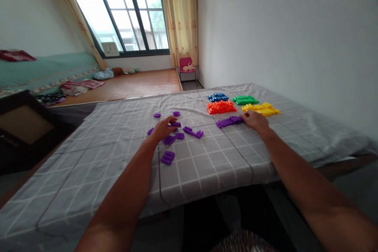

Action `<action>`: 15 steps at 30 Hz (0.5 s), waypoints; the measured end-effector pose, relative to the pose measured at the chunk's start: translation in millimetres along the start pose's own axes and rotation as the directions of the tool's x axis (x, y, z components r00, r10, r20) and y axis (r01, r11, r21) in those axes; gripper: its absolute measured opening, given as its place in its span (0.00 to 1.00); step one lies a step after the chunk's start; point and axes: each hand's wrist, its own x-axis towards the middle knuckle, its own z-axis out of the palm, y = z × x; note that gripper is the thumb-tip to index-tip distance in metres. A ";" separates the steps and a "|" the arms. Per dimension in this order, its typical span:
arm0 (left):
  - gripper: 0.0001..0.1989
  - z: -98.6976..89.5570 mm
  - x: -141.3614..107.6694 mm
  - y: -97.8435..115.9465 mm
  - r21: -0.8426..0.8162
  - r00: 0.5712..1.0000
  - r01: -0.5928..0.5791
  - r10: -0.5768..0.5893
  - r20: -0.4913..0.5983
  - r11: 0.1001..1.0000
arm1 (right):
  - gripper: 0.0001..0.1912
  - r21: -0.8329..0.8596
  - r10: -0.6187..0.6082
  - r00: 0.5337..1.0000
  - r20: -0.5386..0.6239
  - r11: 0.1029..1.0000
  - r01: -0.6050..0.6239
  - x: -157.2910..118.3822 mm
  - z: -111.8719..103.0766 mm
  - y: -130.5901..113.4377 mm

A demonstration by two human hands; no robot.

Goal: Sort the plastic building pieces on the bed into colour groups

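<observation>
Small ridged purple plastic pieces lie scattered on the cloth-covered table around my left hand (164,129). Its thumb and fingers are closed on one purple plastic piece (176,125). Nearer to me is a little group of purple pieces (167,158), and to the hand's right are a few more purple pieces (193,132). My right hand (256,121) is at the right end of a purple row (228,121) of pieces set side by side. Its fingertips are pinched at the end piece, which they partly hide.
Beyond the purple row sit an orange pile (221,107), a blue pile (217,97), a green pile (245,100) and a yellow pile (261,108). A grey checked cloth (118,157) covers the table. A white wall (289,39) stands along the right; a pink chair (187,65) is farther back.
</observation>
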 end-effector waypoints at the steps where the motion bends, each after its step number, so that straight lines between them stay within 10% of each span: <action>1: 0.18 3.1 0.1 4.7 -0.012 1.000 -0.006 0.006 0.015 1.000 | 0.20 0.024 -0.047 0.997 -0.065 0.999 0.049 -1.6 -1.3 -8.5; 7: 0.22 13.2 3.6 20.4 -0.025 0.994 -0.043 0.045 0.096 0.999 | 0.14 0.305 -0.532 0.840 -0.102 0.787 0.536 -31.6 -3.0 -107.1; 11: 0.18 -12.8 2.0 -7.2 0.162 0.981 0.104 -0.075 -0.176 0.981 | 0.12 0.412 -0.686 0.726 -0.050 0.648 0.640 -50.9 11.9 -165.2; 15: 0.16 -44.2 -7.6 -49.0 0.276 0.878 0.402 -0.282 -0.388 0.873 | 0.15 0.413 -0.725 0.687 0.054 0.643 0.645 -50.4 28.0 -195.0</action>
